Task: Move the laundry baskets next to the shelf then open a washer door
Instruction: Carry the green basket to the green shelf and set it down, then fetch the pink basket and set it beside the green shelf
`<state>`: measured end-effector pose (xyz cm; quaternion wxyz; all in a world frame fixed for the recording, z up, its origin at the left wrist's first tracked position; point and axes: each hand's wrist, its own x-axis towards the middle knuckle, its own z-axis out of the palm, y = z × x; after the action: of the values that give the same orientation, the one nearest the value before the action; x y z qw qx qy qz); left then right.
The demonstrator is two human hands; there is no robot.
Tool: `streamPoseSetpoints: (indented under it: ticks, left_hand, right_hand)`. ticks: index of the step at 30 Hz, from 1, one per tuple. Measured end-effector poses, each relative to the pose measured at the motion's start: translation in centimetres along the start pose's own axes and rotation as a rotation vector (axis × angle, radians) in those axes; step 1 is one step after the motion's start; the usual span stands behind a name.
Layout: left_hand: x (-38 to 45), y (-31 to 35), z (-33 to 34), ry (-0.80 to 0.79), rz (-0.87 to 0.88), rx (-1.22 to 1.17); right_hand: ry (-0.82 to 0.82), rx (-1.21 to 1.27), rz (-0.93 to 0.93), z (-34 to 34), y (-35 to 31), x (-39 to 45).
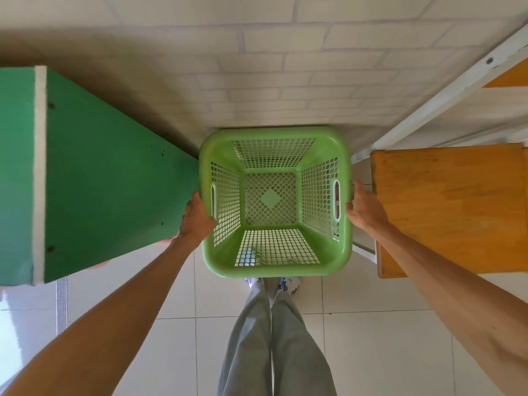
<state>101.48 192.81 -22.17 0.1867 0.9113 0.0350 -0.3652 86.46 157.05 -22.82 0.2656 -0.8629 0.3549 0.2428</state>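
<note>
An empty light-green plastic laundry basket (274, 270) with lattice walls is straight below me, its far rim close to the wall. My left hand (195, 218) grips its left side at the handle slot, fingers curled under the rim. My right hand (365, 210) holds the right side, with fingertips showing through the white-edged handle slot. Immediately right of the basket is the shelf, an orange wooden board (445, 207) on a white metal frame (445, 90). I cannot tell whether the basket rests on the floor or hangs above it. No washer is in view.
A tall green cabinet (114, 181) stands just left of the basket, so the basket sits in a narrow gap between it and the shelf. A white brick-patterned wall (271, 67) closes the far side. My legs stand on pale floor tiles (171, 295) just behind the basket.
</note>
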Motion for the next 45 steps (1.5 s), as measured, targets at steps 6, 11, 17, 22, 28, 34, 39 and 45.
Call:
streamPoseSetpoints:
  ticks: [6,11,17,22,28,34,39,45]
  left_hand:
    - [-9.9,5.7,-8.2,-0.049,0.099,-0.037]
    - [-19.6,10.5,-15.7,-0.078,0.240,0.111]
    - [-24.5,14.5,-19.3,-0.009,0.497,0.438]
    - [-25.9,20.9,-18.6,-0.024,0.681,0.704]
    - [-30.9,32.6,-12.3,-0.036,0.906,0.917]
    - [-40.9,43.9,0.5,-0.057,1.121,0.985]
    - [-50.0,50.6,13.1,-0.117,1.246,1.001]
    - [-59.7,57.0,26.7,-0.221,1.353,0.986]
  right_hand:
    - [-0.038,0.141,0.020,-9.4,-6.5,-8.6]
    - [-0.026,0.172,-0.034,-16.4,-9.2,-17.8]
    - [0.021,0.002,0.051,-19.8,-6.2,-25.4]
    - [0.090,0.008,0.197,-22.6,0.5,-29.6]
    - [0.235,0.128,0.402,-26.2,12.7,-37.3]
    - [0.304,0.172,0.587,-28.6,28.2,-46.6]
    - [0.365,0.184,0.686,-30.0,42.0,-53.9]
    - [0.374,0.204,0.814,-30.5,57.3,-62.0]
